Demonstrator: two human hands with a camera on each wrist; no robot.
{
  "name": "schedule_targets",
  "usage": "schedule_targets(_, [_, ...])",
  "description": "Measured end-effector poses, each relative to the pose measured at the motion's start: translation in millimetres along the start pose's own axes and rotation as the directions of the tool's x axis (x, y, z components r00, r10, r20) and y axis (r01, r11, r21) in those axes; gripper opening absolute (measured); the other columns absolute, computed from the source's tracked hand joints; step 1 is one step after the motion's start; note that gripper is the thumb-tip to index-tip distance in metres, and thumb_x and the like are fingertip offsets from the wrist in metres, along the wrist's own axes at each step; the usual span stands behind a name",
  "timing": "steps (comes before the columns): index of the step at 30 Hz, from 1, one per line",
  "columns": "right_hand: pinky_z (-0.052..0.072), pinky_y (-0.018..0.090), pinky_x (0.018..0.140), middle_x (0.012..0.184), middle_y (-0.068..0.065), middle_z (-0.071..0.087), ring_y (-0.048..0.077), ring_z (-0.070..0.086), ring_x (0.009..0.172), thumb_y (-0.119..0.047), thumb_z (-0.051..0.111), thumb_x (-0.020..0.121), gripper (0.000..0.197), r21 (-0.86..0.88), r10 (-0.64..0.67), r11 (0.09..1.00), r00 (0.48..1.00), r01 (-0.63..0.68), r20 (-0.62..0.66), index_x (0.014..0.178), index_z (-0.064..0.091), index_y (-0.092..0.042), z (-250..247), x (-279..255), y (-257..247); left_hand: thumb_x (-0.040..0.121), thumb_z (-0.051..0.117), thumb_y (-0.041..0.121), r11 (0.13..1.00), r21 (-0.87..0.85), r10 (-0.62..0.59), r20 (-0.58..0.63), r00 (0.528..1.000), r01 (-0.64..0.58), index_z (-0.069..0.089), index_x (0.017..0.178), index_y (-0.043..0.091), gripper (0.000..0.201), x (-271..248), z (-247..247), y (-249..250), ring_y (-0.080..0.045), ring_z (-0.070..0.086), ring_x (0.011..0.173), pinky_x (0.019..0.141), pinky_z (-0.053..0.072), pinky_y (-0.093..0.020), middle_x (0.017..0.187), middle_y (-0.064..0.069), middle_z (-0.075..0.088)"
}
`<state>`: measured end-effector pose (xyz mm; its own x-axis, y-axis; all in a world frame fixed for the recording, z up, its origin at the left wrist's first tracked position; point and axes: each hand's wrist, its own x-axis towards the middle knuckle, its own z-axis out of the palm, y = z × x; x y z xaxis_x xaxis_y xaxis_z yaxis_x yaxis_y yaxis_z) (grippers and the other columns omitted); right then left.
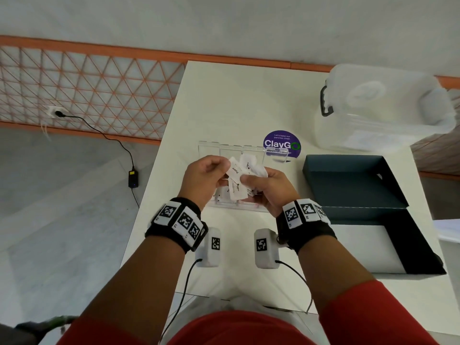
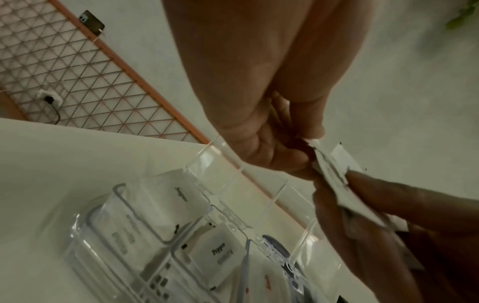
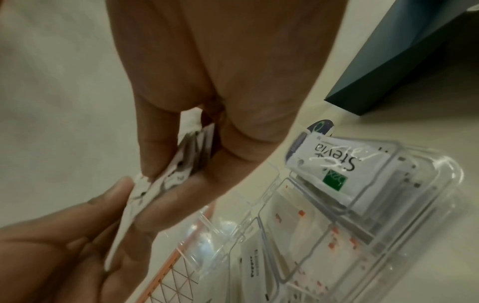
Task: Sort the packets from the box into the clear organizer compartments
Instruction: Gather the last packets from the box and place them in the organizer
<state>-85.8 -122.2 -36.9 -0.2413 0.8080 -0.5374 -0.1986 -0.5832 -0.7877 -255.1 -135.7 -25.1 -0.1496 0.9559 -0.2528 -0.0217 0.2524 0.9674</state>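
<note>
Both hands hover over the clear organizer (image 1: pixel 251 151) at mid-table. My right hand (image 1: pixel 249 181) grips a fanned bundle of white packets (image 1: pixel 255 168), seen edge-on between thumb and fingers (image 3: pixel 193 143). My left hand (image 1: pixel 224 168) pinches one white packet (image 1: pixel 236 171) at the bundle's left end (image 2: pixel 333 172). Inside the organizer compartments (image 2: pixel 233 180) lie a Sugar packet (image 2: pixel 178 194), a Pepper packet (image 2: pixel 220 250) and a Stevia packet (image 3: pixel 334 162). The dark box (image 1: pixel 348 183) stands open to the right, with no packets visible inside.
A clear lidded plastic tub (image 1: pixel 378 108) stands at the back right. A purple round sticker (image 1: pixel 281 144) lies behind the organizer. The box's flap (image 1: pixel 373 240) spreads over the near right of the table. The table's left edge (image 1: pixel 159 155) drops to the floor.
</note>
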Motion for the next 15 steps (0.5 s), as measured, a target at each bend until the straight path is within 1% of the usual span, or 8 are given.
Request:
schedule_targets(2, [0.06,0.033,0.055,0.086,0.015,0.074,0.027,0.071,0.069,-0.001,0.073,0.085,0.011,0.032,0.015,0.999,1.0,-0.015,0.02,0.096,0.072,-0.003,-0.7,-0.7,0.8,0.09,0.066,0.017,0.998,0.063,0.03,-0.022,0.999,-0.028,0.071,0.085,0.021,0.008,3.2,-1.2,-0.9,-0.015,0.07,0.075,0.065,0.056,-0.026,0.083,-0.002,0.074])
schedule_targets(4, [0.062,0.037,0.058,0.09,0.017,0.075,0.03,0.073,0.075,-0.002,0.073,0.085,0.012,0.048,0.023,0.999,1.0,-0.024,0.016,0.096,0.071,-0.002,-3.0,-1.8,2.1,0.089,0.068,0.018,0.988,0.137,0.074,-0.054,0.996,-0.067,0.072,0.083,0.023,0.008,7.2,-2.3,-3.6,-0.009,0.067,0.064,0.057,0.051,-0.019,0.073,0.004,0.072])
schedule_targets(6, [0.061,0.036,0.058,0.089,0.017,0.075,0.03,0.074,0.076,-0.002,0.072,0.085,0.009,0.068,0.022,0.997,0.999,-0.02,-0.023,0.095,0.071,-0.002,-7.4,-2.8,2.1,0.088,0.07,0.019,0.981,0.181,0.089,-0.077,0.993,-0.074,0.072,0.083,0.022,0.006,12.1,-5.2,-7.0,-0.006,0.064,0.059,0.056,0.051,-0.017,0.067,0.006,0.07])
schedule_targets(8, [0.06,0.034,0.055,0.087,0.018,0.074,0.029,0.074,0.074,-0.002,0.072,0.086,0.01,0.074,0.014,0.997,0.997,-0.008,-0.075,0.095,0.07,-0.001,-14.4,-2.8,0.8,0.088,0.07,0.018,0.978,0.201,0.076,-0.08,0.994,-0.059,0.072,0.082,0.024,0.009,17.6,-9.7,-10.7,-0.005,0.063,0.06,0.059,0.053,-0.017,0.066,0.009,0.069])
schedule_targets(10, [0.061,0.036,0.056,0.092,0.022,0.072,0.031,0.072,0.075,-0.003,0.072,0.086,0.015,0.077,0.004,0.997,0.993,0.005,-0.119,0.1,0.068,0.002,-21.8,-2.1,-1.4,0.089,0.067,0.013,0.968,0.244,0.068,-0.048,0.997,-0.054,0.071,0.082,0.03,0.019,23.5,-13.6,-15.0,-0.001,0.063,0.063,0.061,0.051,-0.013,0.07,0.013,0.069])
schedule_targets(13, [0.062,0.035,0.059,0.095,0.019,0.074,0.031,0.074,0.083,-0.004,0.071,0.087,0.016,0.098,-0.009,0.995,0.986,0.025,-0.164,0.103,0.069,-0.001,-31.2,-0.9,-5.2,0.09,0.064,0.012,0.89,0.449,0.068,0.033,0.997,-0.076,0.07,0.088,0.031,0.02,28.1,-13.9,-21.5,0.011,0.061,0.071,0.063,0.042,-0.001,0.08,0.018,0.067])
schedule_targets(14, [0.062,0.035,0.061,0.093,0.016,0.074,0.03,0.074,0.084,-0.004,0.071,0.088,0.015,0.103,-0.012,0.994,0.985,0.03,-0.17,0.103,0.069,-0.003,-33.5,-0.7,-6.3,0.09,0.063,0.012,0.858,0.507,0.064,0.053,0.997,-0.082,0.069,0.089,0.03,0.019,28.6,-12.4,-23.9,0.013,0.06,0.074,0.063,0.041,0.001,0.083,0.018,0.067])
schedule_targets(15, [0.063,0.035,0.062,0.091,0.014,0.075,0.029,0.075,0.085,-0.004,0.07,0.089,0.013,0.101,-0.015,0.994,0.985,0.033,-0.172,0.102,0.07,-0.004,-35.3,-0.7,-7.0,0.091,0.062,0.011,0.828,0.552,0.064,0.072,0.995,-0.093,0.069,0.09,0.028,0.019,29.0,-10.2,-26.2,0.011,0.061,0.076,0.064,0.042,-0.001,0.084,0.018,0.066])
